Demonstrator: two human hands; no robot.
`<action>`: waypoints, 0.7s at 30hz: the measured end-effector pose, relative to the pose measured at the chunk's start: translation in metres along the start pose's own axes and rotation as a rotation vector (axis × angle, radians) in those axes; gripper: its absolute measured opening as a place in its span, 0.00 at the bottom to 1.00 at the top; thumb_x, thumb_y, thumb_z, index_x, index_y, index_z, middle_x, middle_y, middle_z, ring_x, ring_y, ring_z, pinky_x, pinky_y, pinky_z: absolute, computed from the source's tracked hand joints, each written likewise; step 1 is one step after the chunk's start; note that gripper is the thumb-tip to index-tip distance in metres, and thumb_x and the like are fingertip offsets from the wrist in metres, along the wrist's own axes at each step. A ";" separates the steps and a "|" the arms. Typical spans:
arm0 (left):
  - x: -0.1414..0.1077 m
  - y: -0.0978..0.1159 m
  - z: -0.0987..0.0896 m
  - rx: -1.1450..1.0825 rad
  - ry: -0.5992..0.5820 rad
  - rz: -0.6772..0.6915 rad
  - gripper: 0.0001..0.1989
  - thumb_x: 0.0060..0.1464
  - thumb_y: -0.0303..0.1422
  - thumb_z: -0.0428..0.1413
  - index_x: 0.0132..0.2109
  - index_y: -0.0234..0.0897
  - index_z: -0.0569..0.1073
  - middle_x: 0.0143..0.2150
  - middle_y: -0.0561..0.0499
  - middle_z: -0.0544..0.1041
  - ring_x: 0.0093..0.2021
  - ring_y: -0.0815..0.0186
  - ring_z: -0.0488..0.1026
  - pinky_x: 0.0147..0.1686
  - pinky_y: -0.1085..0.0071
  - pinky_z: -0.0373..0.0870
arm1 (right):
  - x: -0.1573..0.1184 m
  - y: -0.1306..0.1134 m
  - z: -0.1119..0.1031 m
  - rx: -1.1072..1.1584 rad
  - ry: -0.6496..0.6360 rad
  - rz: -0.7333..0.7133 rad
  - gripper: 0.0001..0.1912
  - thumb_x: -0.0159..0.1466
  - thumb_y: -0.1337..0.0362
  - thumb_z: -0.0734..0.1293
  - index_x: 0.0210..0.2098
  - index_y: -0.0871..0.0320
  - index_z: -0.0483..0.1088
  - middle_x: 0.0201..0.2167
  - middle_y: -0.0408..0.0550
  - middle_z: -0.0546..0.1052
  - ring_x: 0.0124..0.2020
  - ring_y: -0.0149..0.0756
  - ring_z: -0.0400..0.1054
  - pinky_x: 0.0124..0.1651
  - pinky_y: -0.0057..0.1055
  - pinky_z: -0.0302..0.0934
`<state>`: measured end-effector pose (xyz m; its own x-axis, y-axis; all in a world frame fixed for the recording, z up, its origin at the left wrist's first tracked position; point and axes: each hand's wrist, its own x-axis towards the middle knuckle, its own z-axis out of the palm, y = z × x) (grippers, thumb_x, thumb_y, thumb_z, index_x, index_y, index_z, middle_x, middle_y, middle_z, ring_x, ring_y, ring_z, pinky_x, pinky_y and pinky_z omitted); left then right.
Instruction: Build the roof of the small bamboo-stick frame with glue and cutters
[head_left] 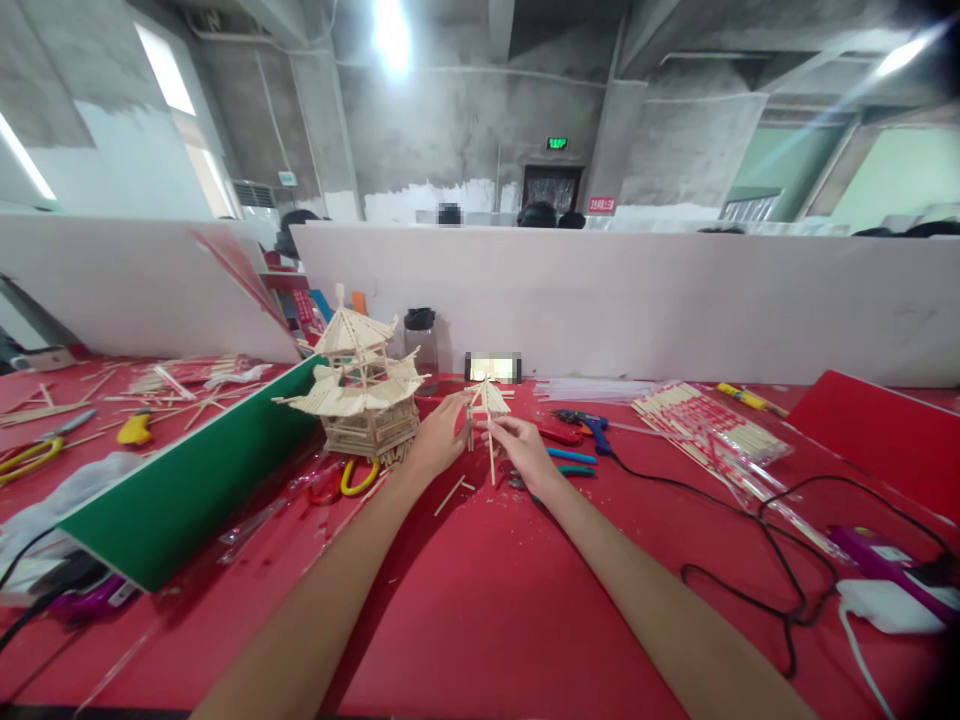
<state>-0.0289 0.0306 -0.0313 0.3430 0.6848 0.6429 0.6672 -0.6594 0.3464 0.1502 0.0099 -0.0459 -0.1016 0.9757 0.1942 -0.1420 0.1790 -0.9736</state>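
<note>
A small wooden-stick pavilion model (489, 398) with a pointed roof and thin legs is between my hands in the middle of the table. My left hand (444, 432) grips its left side, the fingertips partly hidden behind it. With the fingers of my right hand (525, 450) I pinch a thin stick leg at its front right. Two short loose sticks (451, 494) lie just below on the red table. To the left stands a larger tiered pagoda (361, 385) of the same pale sticks. Pliers with teal handles (574, 471) rest beside my right hand.
A blue glue gun (596, 430) lies right, its black cord looping across the table. Bundled chopsticks (712, 425) are behind it. A green board (202, 470) stands left; yellow-handled scissors (361, 476) lie near the pagoda. A bottle (421, 345) and lit phone (493, 368) stand before the white partition.
</note>
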 end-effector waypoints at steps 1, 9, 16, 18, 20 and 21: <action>0.000 -0.001 0.000 0.000 0.001 0.003 0.19 0.64 0.34 0.50 0.60 0.37 0.66 0.61 0.42 0.70 0.61 0.56 0.68 0.61 0.58 0.65 | -0.002 -0.001 -0.001 -0.008 -0.001 -0.002 0.19 0.56 0.49 0.72 0.34 0.59 0.76 0.29 0.47 0.80 0.24 0.31 0.69 0.28 0.27 0.63; 0.003 0.027 -0.018 -0.003 0.142 0.007 0.14 0.64 0.34 0.49 0.54 0.37 0.71 0.52 0.43 0.75 0.55 0.57 0.71 0.59 0.59 0.66 | -0.016 -0.014 -0.005 -0.016 -0.021 -0.088 0.17 0.57 0.49 0.72 0.34 0.58 0.77 0.27 0.46 0.78 0.26 0.34 0.70 0.32 0.30 0.66; 0.001 0.061 -0.018 -0.421 -0.018 -0.132 0.13 0.62 0.39 0.51 0.42 0.37 0.77 0.39 0.49 0.80 0.39 0.62 0.75 0.43 0.68 0.71 | -0.024 -0.032 -0.010 -0.024 0.047 -0.130 0.18 0.53 0.49 0.75 0.34 0.56 0.74 0.28 0.45 0.78 0.26 0.35 0.71 0.33 0.33 0.70; 0.000 0.064 -0.012 -0.540 -0.029 -0.174 0.13 0.61 0.39 0.53 0.40 0.36 0.77 0.36 0.50 0.79 0.36 0.63 0.74 0.38 0.70 0.70 | -0.025 -0.034 -0.012 -0.036 0.045 -0.150 0.18 0.53 0.49 0.75 0.32 0.56 0.73 0.26 0.43 0.77 0.25 0.34 0.70 0.33 0.32 0.69; 0.000 0.064 -0.008 -0.629 -0.026 -0.214 0.12 0.60 0.40 0.54 0.37 0.35 0.77 0.34 0.50 0.78 0.33 0.65 0.72 0.35 0.72 0.69 | -0.026 -0.034 -0.013 -0.053 0.032 -0.169 0.17 0.53 0.50 0.75 0.30 0.56 0.72 0.25 0.42 0.76 0.25 0.33 0.70 0.32 0.31 0.68; 0.000 0.064 -0.006 -0.664 -0.025 -0.235 0.12 0.59 0.40 0.55 0.35 0.35 0.76 0.32 0.51 0.77 0.31 0.66 0.71 0.34 0.72 0.69 | -0.026 -0.034 -0.013 -0.059 0.021 -0.176 0.17 0.54 0.50 0.75 0.30 0.56 0.71 0.24 0.42 0.76 0.25 0.33 0.70 0.31 0.30 0.68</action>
<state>0.0103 -0.0133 -0.0049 0.2600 0.8338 0.4870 0.1835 -0.5378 0.8229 0.1705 -0.0198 -0.0196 -0.0592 0.9309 0.3605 -0.0974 0.3540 -0.9301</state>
